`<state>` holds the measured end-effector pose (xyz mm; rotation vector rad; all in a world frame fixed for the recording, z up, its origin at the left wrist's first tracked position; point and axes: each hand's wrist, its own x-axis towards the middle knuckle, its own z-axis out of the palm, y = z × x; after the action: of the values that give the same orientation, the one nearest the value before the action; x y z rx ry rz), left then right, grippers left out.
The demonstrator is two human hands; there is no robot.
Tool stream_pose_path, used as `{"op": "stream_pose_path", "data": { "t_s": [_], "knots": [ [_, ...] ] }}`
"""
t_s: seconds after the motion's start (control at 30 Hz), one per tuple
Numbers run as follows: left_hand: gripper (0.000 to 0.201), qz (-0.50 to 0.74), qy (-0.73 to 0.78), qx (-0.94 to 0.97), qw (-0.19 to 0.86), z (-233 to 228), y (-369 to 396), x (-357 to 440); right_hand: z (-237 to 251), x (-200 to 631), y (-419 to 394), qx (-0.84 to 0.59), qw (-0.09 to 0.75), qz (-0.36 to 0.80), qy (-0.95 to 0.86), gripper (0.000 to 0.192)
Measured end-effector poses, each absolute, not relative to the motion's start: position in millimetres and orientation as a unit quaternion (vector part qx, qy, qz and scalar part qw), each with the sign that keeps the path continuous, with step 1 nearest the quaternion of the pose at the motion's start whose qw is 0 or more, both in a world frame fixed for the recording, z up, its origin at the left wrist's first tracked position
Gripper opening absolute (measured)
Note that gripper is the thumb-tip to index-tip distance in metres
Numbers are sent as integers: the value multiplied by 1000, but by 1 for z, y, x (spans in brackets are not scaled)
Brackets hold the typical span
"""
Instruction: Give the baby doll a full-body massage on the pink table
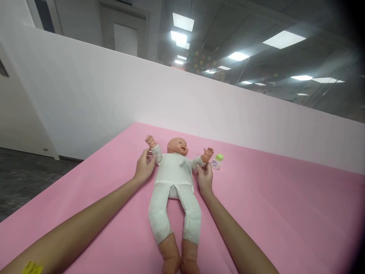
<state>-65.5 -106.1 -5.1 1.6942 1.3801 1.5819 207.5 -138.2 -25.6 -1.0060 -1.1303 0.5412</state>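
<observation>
Baby doll (pixel 173 179) in a white onesie is lying on its back in the middle of the pink mat (pixel 270 205), arms up. Left hand (pixel 144 167) curls around its sleeve near the wrist, right hand (pixel 205 179) pinches the other sleeve. Small green-capped bottle (pixel 216 161) sits just beside that hand.

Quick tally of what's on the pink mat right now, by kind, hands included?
Dolls: 1, the baby doll in a white suit, on its back.
Bottles: 1, the small bottle with a green cap, lying beside the doll's arm.
Hands: 2, the left hand and right hand, one at each doll arm.
Total: 4, all on the pink mat.
</observation>
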Motion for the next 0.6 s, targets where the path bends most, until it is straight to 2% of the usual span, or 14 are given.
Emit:
{"op": "stream_pose_path", "data": {
  "t_s": [0.1,0.2,0.4,0.6],
  "knots": [
    [33,508,431,732,139,-4,-112,-60,-22,201,-145,-429,628,180,-624,26],
    [33,477,398,779,83,-3,-116,-56,-20,197,-149,-404,590,133,-686,33],
    [41,467,406,776,128,-2,-118,-59,-20,197,-148,-420,596,138,-670,32],
    [39,482,424,752,146,1,-118,-59,-20,199,-144,-478,632,223,-568,33]
  ]
}}
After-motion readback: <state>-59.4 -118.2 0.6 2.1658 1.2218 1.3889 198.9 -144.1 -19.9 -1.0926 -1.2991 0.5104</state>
